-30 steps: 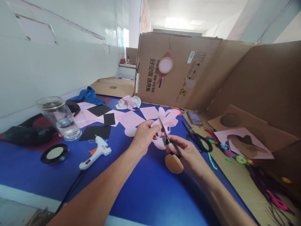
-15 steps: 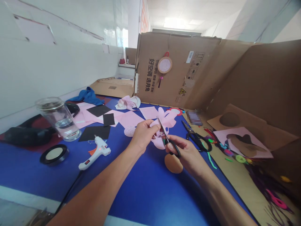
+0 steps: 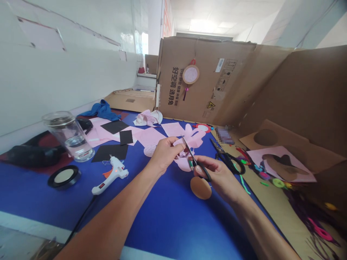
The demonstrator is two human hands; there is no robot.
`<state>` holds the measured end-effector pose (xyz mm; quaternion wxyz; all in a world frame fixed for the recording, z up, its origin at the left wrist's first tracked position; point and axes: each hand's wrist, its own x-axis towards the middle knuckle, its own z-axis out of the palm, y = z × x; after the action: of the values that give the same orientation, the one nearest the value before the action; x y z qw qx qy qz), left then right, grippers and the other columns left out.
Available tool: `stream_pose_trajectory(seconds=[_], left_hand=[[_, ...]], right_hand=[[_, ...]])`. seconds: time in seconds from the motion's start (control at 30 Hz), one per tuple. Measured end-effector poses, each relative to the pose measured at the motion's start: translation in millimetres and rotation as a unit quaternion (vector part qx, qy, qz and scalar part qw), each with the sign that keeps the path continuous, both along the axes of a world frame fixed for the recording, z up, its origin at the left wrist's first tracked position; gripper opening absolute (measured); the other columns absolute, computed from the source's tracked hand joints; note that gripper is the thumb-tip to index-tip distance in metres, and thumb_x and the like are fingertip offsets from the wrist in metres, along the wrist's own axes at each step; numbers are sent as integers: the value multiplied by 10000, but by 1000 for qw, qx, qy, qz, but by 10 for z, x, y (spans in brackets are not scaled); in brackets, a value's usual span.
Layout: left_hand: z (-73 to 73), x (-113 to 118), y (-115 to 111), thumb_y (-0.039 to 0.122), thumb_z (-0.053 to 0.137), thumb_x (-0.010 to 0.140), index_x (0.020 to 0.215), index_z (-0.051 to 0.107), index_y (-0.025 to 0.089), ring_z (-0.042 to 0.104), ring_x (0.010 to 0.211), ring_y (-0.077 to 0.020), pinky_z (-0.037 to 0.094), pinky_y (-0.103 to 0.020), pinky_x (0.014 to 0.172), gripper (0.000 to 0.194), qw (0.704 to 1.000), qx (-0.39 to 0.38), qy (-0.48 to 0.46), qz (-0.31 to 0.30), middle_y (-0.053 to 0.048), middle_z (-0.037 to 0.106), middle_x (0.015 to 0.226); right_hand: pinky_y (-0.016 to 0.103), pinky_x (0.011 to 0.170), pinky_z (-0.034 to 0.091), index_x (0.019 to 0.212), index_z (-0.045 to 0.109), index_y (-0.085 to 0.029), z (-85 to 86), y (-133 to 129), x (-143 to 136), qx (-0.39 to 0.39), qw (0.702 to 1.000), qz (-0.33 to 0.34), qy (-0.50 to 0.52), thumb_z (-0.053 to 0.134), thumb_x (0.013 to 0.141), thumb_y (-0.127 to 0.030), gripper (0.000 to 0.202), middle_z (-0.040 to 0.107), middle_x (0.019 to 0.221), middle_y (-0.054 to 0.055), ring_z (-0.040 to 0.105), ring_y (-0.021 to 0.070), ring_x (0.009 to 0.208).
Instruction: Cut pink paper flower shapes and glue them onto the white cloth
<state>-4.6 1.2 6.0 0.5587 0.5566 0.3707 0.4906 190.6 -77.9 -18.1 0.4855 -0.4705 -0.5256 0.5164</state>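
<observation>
Pinching pink paper (image 3: 196,140), left hand (image 3: 165,153); right hand (image 3: 221,177) curls round scissors (image 3: 192,157), handles partly hidden; cardboard (image 3: 208,79) bounds blue table (image 3: 168,216).

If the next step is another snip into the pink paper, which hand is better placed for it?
Right, most likely: the right hand holds the scissors, their blades at the pink paper. The left hand pinches that paper, so it seems better suited to steadying.
</observation>
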Motion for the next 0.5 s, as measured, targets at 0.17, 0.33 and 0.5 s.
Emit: stream_pose_trajectory(seconds=[0.17,0.33,0.5], left_hand=[[19,-40,19,366,734,672,685,698,197,521,602,-129,409,-264,572,173,1000,11,14,-17,5,627,666],[16,-34,17,361,731,668,675,683,197,522,603,-130,410,-263,569,171,1000,6,13,-21,8,617,654],[18,-25,2,373,740,675,673,673,197,533,605,-129,424,-261,579,189,1000,-8,8,-26,9,616,644]], right_hand=[[351,829,576,1184,874,-253,16,4,18,0,1000,-2,-25,995,735,-545,549,796,915,34,691,204,821],[356,846,582,1178,870,-251,17,2,12,-6,1000,-3,-22,1016,697,-553,587,799,928,38,708,210,841],[354,881,579,1185,867,-254,28,-9,7,-10,1000,2,-17,1016,695,-555,594,805,956,38,714,208,870]])
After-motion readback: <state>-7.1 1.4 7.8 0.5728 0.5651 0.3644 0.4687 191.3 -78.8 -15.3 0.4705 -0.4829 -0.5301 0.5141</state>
